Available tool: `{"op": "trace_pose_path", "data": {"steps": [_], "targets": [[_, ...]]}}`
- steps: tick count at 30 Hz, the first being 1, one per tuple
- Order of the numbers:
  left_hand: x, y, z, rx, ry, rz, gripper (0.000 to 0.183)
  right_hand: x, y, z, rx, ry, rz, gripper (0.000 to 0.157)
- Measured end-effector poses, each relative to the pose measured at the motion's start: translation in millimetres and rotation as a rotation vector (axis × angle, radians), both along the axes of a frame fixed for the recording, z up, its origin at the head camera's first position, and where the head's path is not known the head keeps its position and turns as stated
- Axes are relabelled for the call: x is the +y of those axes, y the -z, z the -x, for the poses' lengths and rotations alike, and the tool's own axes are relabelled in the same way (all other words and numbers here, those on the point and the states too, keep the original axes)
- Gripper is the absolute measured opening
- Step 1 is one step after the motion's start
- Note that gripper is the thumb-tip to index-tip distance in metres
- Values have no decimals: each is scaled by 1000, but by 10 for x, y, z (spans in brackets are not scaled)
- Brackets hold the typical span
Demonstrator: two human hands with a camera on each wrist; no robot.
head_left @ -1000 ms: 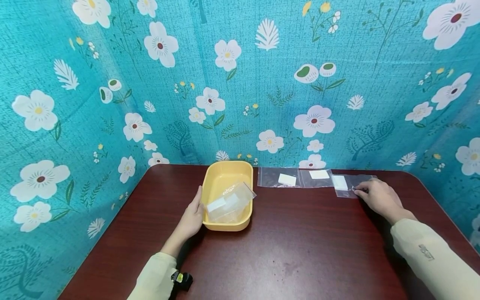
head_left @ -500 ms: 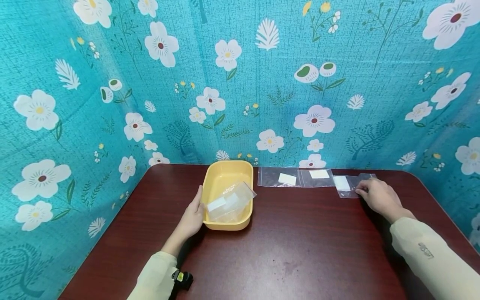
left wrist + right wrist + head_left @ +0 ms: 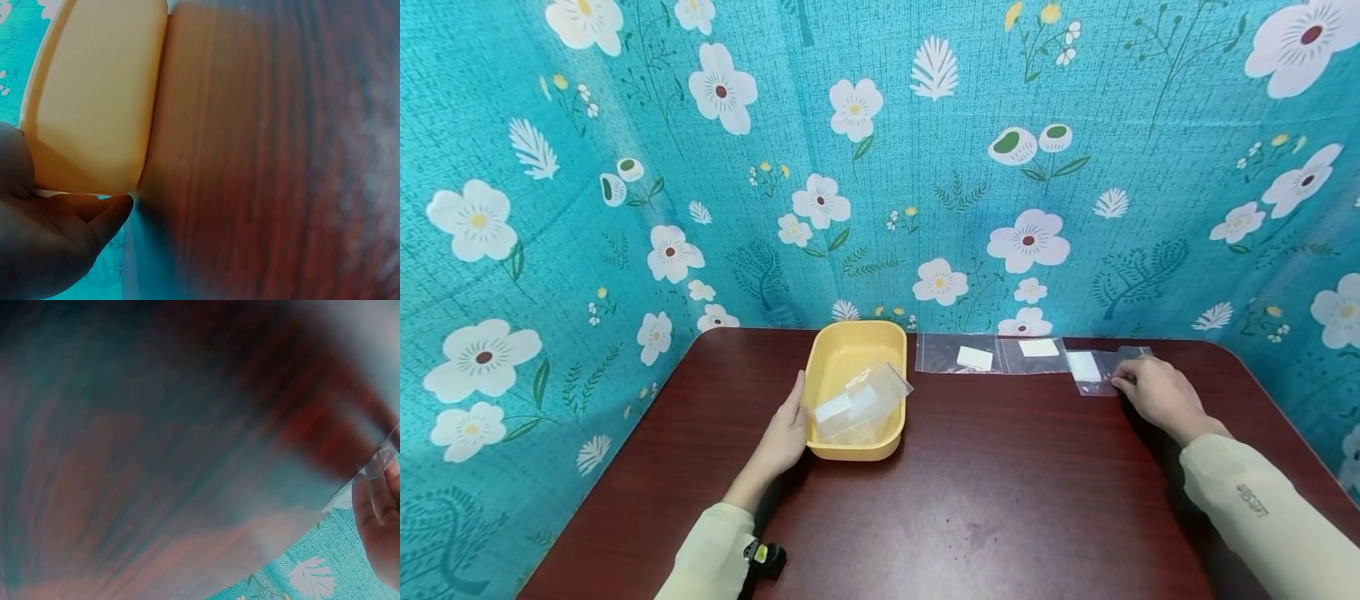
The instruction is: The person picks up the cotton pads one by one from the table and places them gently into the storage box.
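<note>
In the head view my left hand (image 3: 782, 433) holds the left side of a yellow plastic tray (image 3: 850, 452). The left wrist view shows the thumb at the rim and the fingers against the tray wall (image 3: 94, 106). Inside the tray lie clear zip bags (image 3: 880, 396) with a white label. At the far right, my right hand (image 3: 1161, 400) pinches a clear zip bag (image 3: 1105, 371) with a white label, lying on the table. Its right part is partly covered by the fingers. In the right wrist view, fingers touch clear plastic (image 3: 375, 465); the rest is blurred.
Two more clear zip bags with white labels, a left one (image 3: 940, 354) and a middle one (image 3: 1052, 365), lie in a row along the back edge of the dark red table (image 3: 985, 483). Behind the table hangs a teal floral cloth (image 3: 880, 275).
The zip bag at my right hand has shifted very slightly to the right since a second ago. My left hand and the tray stay practically where they were.
</note>
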State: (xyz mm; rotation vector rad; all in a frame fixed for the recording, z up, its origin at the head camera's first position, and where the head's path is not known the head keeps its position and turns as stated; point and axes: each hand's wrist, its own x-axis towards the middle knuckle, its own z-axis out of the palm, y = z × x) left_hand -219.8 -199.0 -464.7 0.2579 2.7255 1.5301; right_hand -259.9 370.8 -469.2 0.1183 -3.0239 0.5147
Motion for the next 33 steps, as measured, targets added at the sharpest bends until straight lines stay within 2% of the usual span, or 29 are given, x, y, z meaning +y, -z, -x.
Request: {"op": "trace_pose_path", "data": {"steps": [11,19,33], "targets": [[3,7,-11,7,14,-14,60,7,-18,-26,1,13,3,18],[-1,14,-13,11,11,-8,60,19,-16,-57,40,10,-7,18],[-17,19,-3,19,12,-9,61,37,-149,-118,116,12,-7,19]]}}
